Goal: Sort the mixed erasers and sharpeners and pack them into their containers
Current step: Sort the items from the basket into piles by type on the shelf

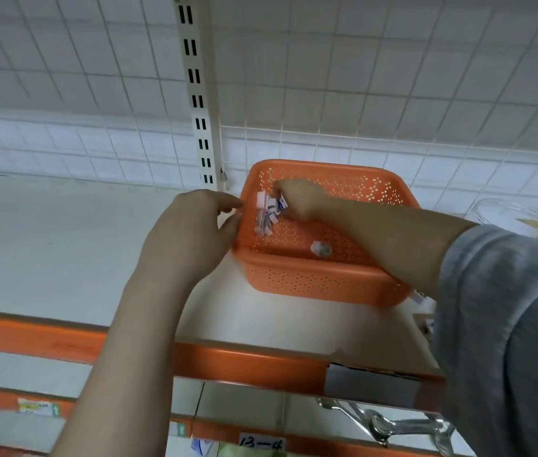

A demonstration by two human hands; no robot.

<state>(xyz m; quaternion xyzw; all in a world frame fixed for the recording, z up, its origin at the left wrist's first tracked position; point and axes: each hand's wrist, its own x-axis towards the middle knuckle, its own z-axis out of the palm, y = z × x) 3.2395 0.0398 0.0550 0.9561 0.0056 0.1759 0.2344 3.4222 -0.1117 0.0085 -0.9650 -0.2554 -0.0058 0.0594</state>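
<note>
- Head view: an orange basket (323, 285) with perforated walls sits on a white shelf (63, 245), towards the right.
- Inside, at its far left corner, lies a heap of small white erasers (266, 214); one lone pale piece, perhaps a sharpener (321, 249), lies near the front wall.
- The right hand (300, 197) reaches into the heap, its grip curled and pinching an eraser.
- The left hand (192, 235) touches the basket's left rim, fingers relaxed and spread.
- A clear container (505, 212) at far right is cut off and blurred.

Left hand (192, 232) loosely open; right hand (300, 197) curled, reaching forward.
</note>
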